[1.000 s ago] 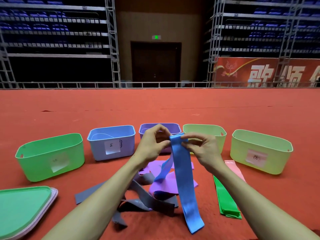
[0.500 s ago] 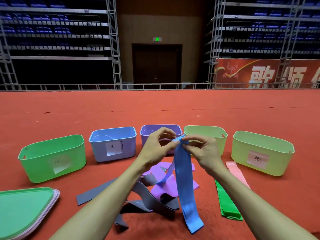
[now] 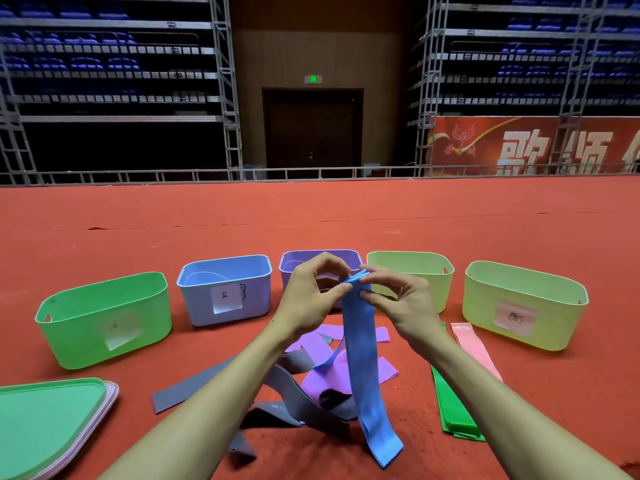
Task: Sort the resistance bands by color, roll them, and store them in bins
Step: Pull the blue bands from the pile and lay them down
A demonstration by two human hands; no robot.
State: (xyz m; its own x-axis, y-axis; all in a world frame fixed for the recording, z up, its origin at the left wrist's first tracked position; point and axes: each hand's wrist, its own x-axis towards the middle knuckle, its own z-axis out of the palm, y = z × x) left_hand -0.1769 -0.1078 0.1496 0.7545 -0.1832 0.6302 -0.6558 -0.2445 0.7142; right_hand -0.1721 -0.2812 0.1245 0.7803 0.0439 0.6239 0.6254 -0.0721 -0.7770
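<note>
- A stack of lids (image 3: 52, 417) lies at the far left, cut off by the frame. They are off, I'd guess, so the bins stay open for loading.
- The green bin (image 3: 86, 323) and blue bin (image 3: 256, 292) stand side by side. Both carry labels, but the writing is too faint to read.
- Grey bands (image 3: 194, 389) and purple bands (image 3: 315, 344) lie tangled on the red floor in front of the person, unsorted.
- The left hand (image 3: 308, 299) pinches the top end of the blue band (image 3: 363, 375) between thumb and fingertips.
- That band hangs from the pinch down to the floor, its tail lying flat. Held high like this, it looks ready to have its first turns rolled.
- The right hand (image 3: 401, 303) nips the same folded end from the other side. The hands hide most of the purple bin (image 3: 298, 258).
- A pale green bin (image 3: 415, 278) stands just behind the right hand.
- The green band (image 3: 453, 410) and pink band (image 3: 474, 348) lie straight and close together, partly under the right forearm, seemingly already sorted out.
- The last pale bin (image 3: 554, 317) has a pink label I cannot read.
</note>
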